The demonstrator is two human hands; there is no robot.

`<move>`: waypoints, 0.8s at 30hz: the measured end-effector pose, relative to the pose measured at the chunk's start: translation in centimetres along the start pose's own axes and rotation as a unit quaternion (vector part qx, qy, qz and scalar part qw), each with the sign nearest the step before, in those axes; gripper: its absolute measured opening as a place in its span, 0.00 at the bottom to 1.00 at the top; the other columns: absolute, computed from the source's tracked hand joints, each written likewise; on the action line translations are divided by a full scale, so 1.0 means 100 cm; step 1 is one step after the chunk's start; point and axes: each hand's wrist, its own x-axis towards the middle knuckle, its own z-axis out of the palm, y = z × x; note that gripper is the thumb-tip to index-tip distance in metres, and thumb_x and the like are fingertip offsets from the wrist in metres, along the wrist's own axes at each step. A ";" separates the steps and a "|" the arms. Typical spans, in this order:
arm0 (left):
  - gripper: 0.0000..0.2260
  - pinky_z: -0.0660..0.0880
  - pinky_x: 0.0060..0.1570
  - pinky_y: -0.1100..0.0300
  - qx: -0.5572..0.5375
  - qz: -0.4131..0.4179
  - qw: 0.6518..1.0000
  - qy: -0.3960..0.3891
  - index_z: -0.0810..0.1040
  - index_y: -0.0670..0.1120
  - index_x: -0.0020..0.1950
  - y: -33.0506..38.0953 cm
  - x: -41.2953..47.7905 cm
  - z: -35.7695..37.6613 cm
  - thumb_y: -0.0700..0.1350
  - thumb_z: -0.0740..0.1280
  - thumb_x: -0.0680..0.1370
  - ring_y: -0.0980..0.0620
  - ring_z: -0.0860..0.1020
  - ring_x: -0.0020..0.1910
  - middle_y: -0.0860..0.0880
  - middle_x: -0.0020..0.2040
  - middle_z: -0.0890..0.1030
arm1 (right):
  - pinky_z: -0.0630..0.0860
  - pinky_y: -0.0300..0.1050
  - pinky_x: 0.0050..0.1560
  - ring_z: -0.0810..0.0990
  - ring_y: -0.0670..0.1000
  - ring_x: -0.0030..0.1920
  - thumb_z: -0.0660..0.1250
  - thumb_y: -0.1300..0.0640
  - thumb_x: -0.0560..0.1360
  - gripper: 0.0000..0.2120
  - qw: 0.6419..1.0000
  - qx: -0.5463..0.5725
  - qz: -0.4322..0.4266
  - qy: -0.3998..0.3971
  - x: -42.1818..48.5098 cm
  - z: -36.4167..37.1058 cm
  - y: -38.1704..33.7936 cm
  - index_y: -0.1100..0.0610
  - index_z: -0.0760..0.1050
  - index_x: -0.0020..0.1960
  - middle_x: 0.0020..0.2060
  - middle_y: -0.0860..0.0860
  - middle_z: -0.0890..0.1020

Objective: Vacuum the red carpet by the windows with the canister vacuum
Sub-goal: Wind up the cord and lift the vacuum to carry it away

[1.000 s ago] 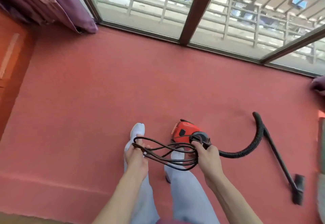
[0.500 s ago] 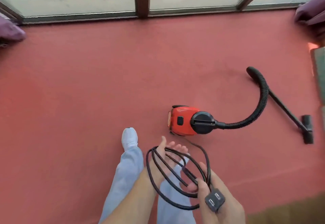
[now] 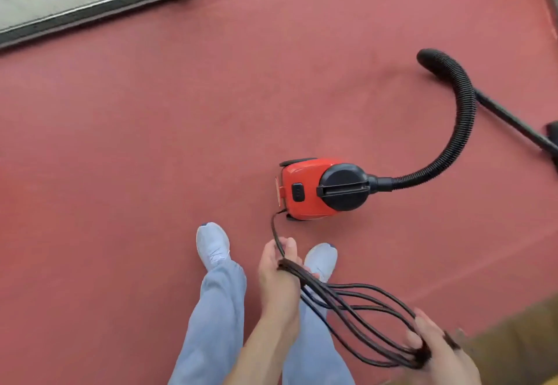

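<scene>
Head view: coiled cord (image 3: pixel 356 303) in both hands' grip, right hand (image 3: pixel 444 354) perhaps blurred.

view: single head camera, worn by the person, wide-angle
facing: forward and steeply down at red carpet (image 3: pixel 151 149)
near field: both hands, legs and shoes at bottom edge, close to lens
mid field: canister vacuum (image 3: pixel 320 188) just beyond the feet
far edge: window frame (image 3: pixel 84 13) along top left
shared views: only one

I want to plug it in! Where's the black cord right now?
In the head view, the cord is looped between the left hand and right hand, trailing to the red vacuum ahead.
</scene>
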 end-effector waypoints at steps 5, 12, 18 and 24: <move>0.05 0.69 0.32 0.72 0.230 0.095 0.967 -0.045 0.74 0.37 0.49 0.009 0.007 -0.055 0.31 0.59 0.80 0.58 0.74 0.27 0.43 0.35 0.76 | 0.62 0.41 0.31 0.65 0.43 0.18 0.59 0.53 0.83 0.18 0.984 -0.066 0.118 -0.117 0.053 0.090 0.020 0.63 0.75 0.66 0.21 0.47 0.66; 0.12 0.69 0.40 0.66 0.511 0.179 0.820 -0.184 0.84 0.53 0.45 0.040 0.054 -0.145 0.39 0.64 0.78 0.59 0.73 0.38 0.58 0.32 0.76 | 0.61 0.37 0.32 0.63 0.43 0.21 0.60 0.35 0.78 0.26 0.917 -0.174 0.226 -0.280 0.094 0.209 0.050 0.58 0.78 0.54 0.24 0.46 0.64; 0.06 0.70 0.51 0.70 0.587 0.208 0.745 -0.239 0.84 0.63 0.46 0.050 0.080 -0.191 0.54 0.68 0.74 0.60 0.74 0.57 0.60 0.47 0.83 | 0.61 0.36 0.31 0.62 0.43 0.21 0.65 0.35 0.75 0.22 0.899 -0.243 0.169 -0.324 0.088 0.278 0.067 0.54 0.76 0.49 0.20 0.45 0.65; 0.08 0.72 0.49 0.71 0.641 0.254 0.667 -0.282 0.80 0.64 0.45 0.033 0.094 -0.194 0.49 0.70 0.73 0.65 0.78 0.49 0.64 0.48 0.81 | 0.61 0.36 0.30 0.61 0.44 0.23 0.72 0.39 0.73 0.18 0.878 -0.350 0.137 -0.297 0.092 0.281 0.069 0.53 0.75 0.48 0.22 0.46 0.64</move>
